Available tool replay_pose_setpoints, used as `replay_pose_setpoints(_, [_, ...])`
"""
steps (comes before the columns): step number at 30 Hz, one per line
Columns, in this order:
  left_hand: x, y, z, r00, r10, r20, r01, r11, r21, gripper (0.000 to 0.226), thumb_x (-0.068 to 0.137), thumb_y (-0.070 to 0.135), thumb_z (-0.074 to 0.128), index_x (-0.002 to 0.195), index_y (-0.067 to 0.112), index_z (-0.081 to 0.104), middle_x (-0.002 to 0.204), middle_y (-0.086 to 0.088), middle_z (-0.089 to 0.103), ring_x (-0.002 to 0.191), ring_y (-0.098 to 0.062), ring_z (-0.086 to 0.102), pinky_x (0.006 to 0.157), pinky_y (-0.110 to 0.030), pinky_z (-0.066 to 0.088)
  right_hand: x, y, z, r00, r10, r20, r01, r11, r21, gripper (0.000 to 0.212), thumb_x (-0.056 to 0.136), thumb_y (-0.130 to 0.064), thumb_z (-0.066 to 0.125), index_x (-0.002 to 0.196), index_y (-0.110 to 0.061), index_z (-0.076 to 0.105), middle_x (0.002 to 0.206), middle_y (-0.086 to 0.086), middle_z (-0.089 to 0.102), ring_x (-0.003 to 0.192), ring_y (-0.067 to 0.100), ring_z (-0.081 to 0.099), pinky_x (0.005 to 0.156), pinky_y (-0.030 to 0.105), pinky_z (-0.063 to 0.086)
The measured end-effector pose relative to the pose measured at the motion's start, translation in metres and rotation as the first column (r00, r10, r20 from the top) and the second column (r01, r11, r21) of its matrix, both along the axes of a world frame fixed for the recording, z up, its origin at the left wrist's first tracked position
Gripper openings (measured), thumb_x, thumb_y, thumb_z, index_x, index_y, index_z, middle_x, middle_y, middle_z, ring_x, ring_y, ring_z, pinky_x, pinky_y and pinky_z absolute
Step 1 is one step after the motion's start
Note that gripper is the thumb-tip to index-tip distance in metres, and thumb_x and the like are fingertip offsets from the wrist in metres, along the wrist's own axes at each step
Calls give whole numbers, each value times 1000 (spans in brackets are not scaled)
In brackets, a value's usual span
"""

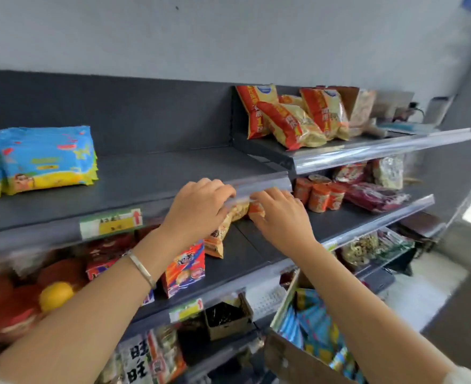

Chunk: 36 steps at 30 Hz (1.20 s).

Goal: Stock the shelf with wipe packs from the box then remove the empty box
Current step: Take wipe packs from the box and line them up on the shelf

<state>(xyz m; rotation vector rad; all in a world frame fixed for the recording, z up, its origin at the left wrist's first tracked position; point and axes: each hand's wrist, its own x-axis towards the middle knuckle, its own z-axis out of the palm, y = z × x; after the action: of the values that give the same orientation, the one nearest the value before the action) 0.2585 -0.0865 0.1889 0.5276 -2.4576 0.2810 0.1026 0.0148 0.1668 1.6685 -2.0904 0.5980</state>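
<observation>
Blue and yellow wipe packs [43, 159] stand at the left end of the dark upper shelf [151, 176]. An open cardboard box [289, 353] at the lower right holds several more blue wipe packs [314, 325]. Both hands reach under the upper shelf's front edge. My left hand [198, 209] and my right hand [281, 214] each grip an end of an orange and yellow snack bag [237, 214] above the second shelf.
Red and yellow snack bags [292, 117] lie on the raised shelf at right. Orange cups [320, 195] and a dark red packet sit behind my right hand. Biscuit packs [184, 270], an orange fruit and a small open carton [228, 320] fill the lower shelves.
</observation>
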Motion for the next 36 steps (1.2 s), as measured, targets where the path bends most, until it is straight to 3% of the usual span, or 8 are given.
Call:
replay_pose_setpoints(5, [-77,54,-48,988,-78,135,68,995,80,23,80,25,67,102,17,63,98,-4,66,95,-29,60,78,-40,47,-81,91,-49,983,-177,48,170,977,132,36,85,-32,63,119,-19,59,111,7,60,104,35,55,81,45,47])
replay_pose_setpoints(13, [-163,101,-128,897,-251,363,171,956,239,31,93,34,47,122,25,50,120,5,56,114,-19,49,90,-33,37,-146,172,-132,897,-413,157,321,853,413,40,93,-37,51,131,-26,47,124,1,52,119,27,47,94,41,42])
replay_pose_setpoints(20, [-227,96,-172,814,-354,461,207,918,339,30,93,36,45,121,26,50,119,5,55,113,-18,48,92,-34,36,-188,175,-184,797,-552,247,352,755,553,37,95,-32,49,131,-25,49,126,2,52,115,28,50,90,38,44])
replay_pose_setpoints(24, [-257,79,-197,767,-414,490,215,886,412,29,93,35,46,120,27,51,118,5,55,112,-18,48,92,-35,37,-208,157,-214,700,-675,235,390,637,665,32,94,-31,46,124,-21,53,119,5,54,109,29,53,82,37,45])
replay_pose_setpoints(28, [-278,58,-226,706,-457,541,193,859,474,29,93,36,46,120,25,51,119,5,55,112,-19,48,95,-36,37,-219,139,-249,615,-768,182,397,501,769,34,92,-36,52,121,-18,54,124,7,50,116,31,47,90,39,41])
replay_pose_setpoints(32, [-294,48,-254,645,-493,584,165,836,524,31,93,36,46,122,24,49,121,4,54,113,-19,48,93,-35,37,-221,128,-278,552,-826,115,471,423,774,34,88,-36,56,118,-20,55,122,6,46,118,30,42,89,39,37])
replay_pose_setpoints(36, [-307,51,-277,595,-538,598,142,802,580,33,93,36,48,124,24,49,122,3,53,118,-19,46,96,-35,36,-223,117,-299,506,-858,90,552,402,730,33,86,-33,54,115,-18,58,123,5,44,115,31,40,85,37,34])
